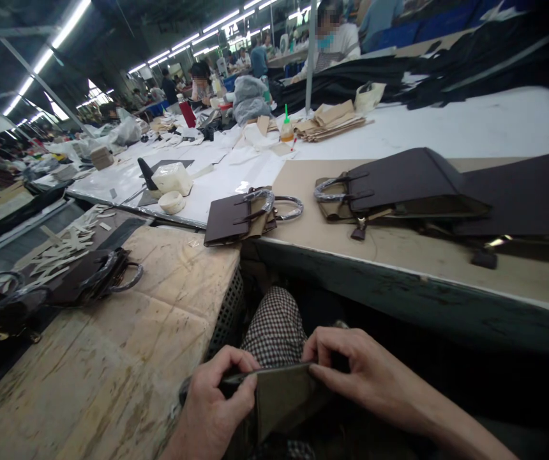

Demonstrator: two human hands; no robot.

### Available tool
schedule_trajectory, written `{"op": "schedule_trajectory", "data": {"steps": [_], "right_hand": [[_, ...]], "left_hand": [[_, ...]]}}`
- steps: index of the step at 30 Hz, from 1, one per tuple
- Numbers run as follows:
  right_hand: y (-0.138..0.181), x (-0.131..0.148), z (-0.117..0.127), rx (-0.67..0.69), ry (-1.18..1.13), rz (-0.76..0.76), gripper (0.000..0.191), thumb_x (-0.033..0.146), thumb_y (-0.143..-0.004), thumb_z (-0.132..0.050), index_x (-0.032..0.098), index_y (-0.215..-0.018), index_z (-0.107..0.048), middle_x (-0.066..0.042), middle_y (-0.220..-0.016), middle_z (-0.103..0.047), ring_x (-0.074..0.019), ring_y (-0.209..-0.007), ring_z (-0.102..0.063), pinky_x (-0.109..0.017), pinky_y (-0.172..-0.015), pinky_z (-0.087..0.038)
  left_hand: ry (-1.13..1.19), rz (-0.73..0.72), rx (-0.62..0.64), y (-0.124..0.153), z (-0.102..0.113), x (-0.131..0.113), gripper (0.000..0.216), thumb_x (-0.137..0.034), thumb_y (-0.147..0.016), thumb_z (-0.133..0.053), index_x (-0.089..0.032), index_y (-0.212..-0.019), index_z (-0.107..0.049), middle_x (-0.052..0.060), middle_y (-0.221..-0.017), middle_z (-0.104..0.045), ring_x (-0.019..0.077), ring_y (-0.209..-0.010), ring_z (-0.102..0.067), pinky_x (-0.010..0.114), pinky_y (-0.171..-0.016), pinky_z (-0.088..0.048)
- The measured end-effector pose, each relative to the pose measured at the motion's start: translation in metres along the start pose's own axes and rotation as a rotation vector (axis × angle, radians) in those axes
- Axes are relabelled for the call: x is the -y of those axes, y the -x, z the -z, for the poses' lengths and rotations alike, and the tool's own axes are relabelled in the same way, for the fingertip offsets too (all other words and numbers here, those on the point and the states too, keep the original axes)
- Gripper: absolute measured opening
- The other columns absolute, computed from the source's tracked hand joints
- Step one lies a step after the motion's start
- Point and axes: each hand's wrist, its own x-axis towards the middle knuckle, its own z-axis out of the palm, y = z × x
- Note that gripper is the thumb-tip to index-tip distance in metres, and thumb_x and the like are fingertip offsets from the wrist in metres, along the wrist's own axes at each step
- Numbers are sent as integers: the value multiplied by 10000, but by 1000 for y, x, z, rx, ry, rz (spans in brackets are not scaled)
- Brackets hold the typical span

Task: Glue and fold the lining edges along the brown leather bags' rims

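On my lap lies a dark handbag (284, 397) with an olive panel facing me; much of it sinks into shadow below. My left hand (214, 399) pinches its upper edge at the left, thumb against the olive side. At the right end of that same edge, my right hand (351, 364) grips it between thumb and fingers. Beyond my knees, a small brown handbag (229, 218) with wrapped handles lies on the table edge. Larger brown handbags (399, 182) rest to its right.
A worn, stained board (126, 358) is at my left, with more handbags (85, 278) and pale strips (61, 249) on it. The white table (236, 169) holds a tape roll (172, 202), a glue bottle (286, 130) and brown paper pieces (334, 122). Several people work farther back.
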Motion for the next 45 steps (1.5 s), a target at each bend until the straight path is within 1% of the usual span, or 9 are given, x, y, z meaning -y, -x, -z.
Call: {"op": "schedule_trajectory", "data": {"steps": [5,12,20,24,29,33,36,39,45], "right_hand": [[2,2,2,-32,28,-30,174,120,-803,-628,200,-715,-500,32,-873,-710,-149,-798,-621,-280,-760,-411],[5,8,2,-68,-59,-66,235,72,-723,-620,223,-855,-498,53,-834,-690,-134,-766,-597,-243,-699,-420],[-1,9,0,-101,-34,-39,272,49,-650,-619,215,-811,-476,62,-773,-645,-118,-689,-533,-224,-617,-379],[-5,12,-1,-113,-51,-31,269,34,-638,-626,210,-793,-493,65,-748,-643,-111,-653,-518,-215,-573,-364],[-4,3,4,-113,-162,-54,234,61,-701,-674,209,-783,-512,46,-777,-703,-134,-704,-615,-220,-617,-437],[21,0,14,-188,-86,-64,276,203,-851,-655,242,-1118,-595,-25,-1092,-729,-215,-1071,-646,-346,-954,-476],[54,2,6,-295,22,-150,701,391,-888,-638,288,-1501,-313,-91,-1516,-440,-273,-1409,-377,-466,-1160,-307],[76,-2,-23,-370,17,-241,860,461,-864,-629,228,-1556,-175,-131,-1611,-246,-304,-1473,-247,-490,-1191,-260],[77,-26,-60,-538,-340,-402,720,411,-853,-585,155,-1457,-287,-152,-1260,-606,-285,-1122,-637,-393,-954,-516]], "left_hand": [[216,41,-12,-8,-7,7,202,-247,-816,-629,-212,-762,-438,8,-837,-678,147,-774,-620,235,-706,-496],[172,60,-2,-12,-10,9,189,-210,-771,-646,-213,-849,-474,-22,-767,-639,143,-731,-607,220,-681,-462],[-264,-81,415,-31,10,-33,185,-394,-890,-585,-223,-931,-642,-14,-834,-639,169,-798,-586,227,-696,-436],[-626,-304,508,-53,-2,-48,192,-384,-916,-604,-229,-819,-666,-33,-821,-690,162,-777,-616,238,-674,-384],[-871,-503,558,-67,-22,-34,288,-324,-968,-525,-202,-722,-612,-12,-709,-689,168,-670,-638,265,-587,-340],[-992,-536,502,-65,-19,-22,232,-273,-974,-474,-204,-829,-641,31,-804,-722,230,-756,-674,303,-652,-394],[-1018,-436,502,-67,-6,-25,246,-315,-981,-455,-216,-866,-649,40,-833,-729,252,-780,-683,313,-660,-415],[-954,-332,570,-75,3,-37,196,-379,-928,-538,-236,-862,-653,27,-804,-727,249,-762,-685,287,-621,-411],[-754,-266,729,-103,-19,-44,393,-482,-714,-753,-215,-990,-668,61,-983,-726,294,-908,-672,308,-701,-466]]}}
